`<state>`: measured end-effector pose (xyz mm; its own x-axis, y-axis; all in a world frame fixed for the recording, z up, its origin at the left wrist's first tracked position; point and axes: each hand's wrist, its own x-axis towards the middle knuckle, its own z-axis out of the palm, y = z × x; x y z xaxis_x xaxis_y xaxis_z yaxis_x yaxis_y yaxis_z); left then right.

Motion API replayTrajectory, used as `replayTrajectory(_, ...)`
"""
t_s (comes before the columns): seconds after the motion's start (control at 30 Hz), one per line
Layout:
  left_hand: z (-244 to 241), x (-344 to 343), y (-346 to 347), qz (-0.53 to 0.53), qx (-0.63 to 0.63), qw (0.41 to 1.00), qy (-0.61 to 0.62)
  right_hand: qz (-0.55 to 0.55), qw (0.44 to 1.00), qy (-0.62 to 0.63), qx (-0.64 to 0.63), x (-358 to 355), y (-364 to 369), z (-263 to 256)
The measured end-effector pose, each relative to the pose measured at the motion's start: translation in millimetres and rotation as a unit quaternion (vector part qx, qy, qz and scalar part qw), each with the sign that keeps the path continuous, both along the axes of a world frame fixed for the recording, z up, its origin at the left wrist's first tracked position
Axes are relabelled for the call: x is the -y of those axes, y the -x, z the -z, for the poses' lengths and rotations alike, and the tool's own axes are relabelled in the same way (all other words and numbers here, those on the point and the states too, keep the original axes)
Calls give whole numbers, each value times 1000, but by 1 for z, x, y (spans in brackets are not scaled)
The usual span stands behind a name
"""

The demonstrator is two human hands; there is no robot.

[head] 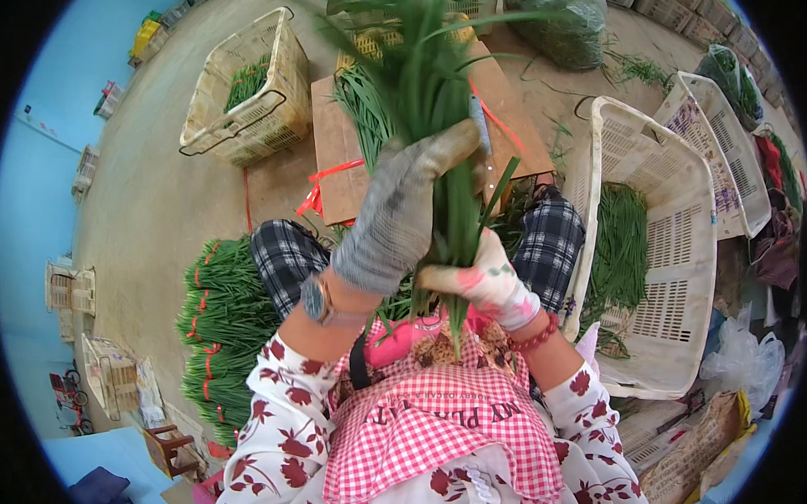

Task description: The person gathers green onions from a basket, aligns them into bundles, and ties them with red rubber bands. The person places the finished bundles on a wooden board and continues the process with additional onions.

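A loose bunch of long green leaves, apparently garlic chives (pixel 420 72), stands before me, its upper end blurred. My left hand (pixel 405 199), in a grey knit glove, is closed around the middle of the bunch. Lower down, my right hand (pixel 486 278), in a white glove with pink and green marks, grips the lower part of the leaves. Under the bunch is a wooden board (pixel 337 143). More chives (pixel 368 111) lie on it, beside red tie strips (pixel 329 176). A knife (pixel 481 125) rests on the board's right part, partly hidden by the bunch.
Tied chive bundles (pixel 224 332) are stacked by my left leg. A plastic crate (pixel 249 93) with chives stands at far left, and a larger white crate (pixel 676 261) with chives is close on the right. Filled plastic bags (pixel 558 31) sit beyond the board.
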<state>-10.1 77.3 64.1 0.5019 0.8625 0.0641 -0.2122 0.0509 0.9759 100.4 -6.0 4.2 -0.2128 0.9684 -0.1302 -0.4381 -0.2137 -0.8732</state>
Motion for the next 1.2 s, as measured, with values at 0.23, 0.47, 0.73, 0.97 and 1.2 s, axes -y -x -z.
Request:
replayTrajectory(0.23, 23, -3, 14, 118, 17, 992, 45, 100, 950, 1, -294, 9, -18, 28)
replayTrajectory(0.47, 114, 49, 21, 51, -190, 970, -144, 109, 987, 6, -114, 5, -15, 36)
replayTrajectory(0.73, 82, -12, -38, 70, -102, 937, -328, 162, 965, -182, 97, -40, -67, -25)
replayTrajectory(0.97, 85, -92, -111, 11, -199, 870, -452, 163, 936, -196, 242, -93, -150, -6)
replayTrajectory(1.2, 154, -133, -149, 153, -290, 871, -365, 282, 954, -60, 79, -130, -186, 140)
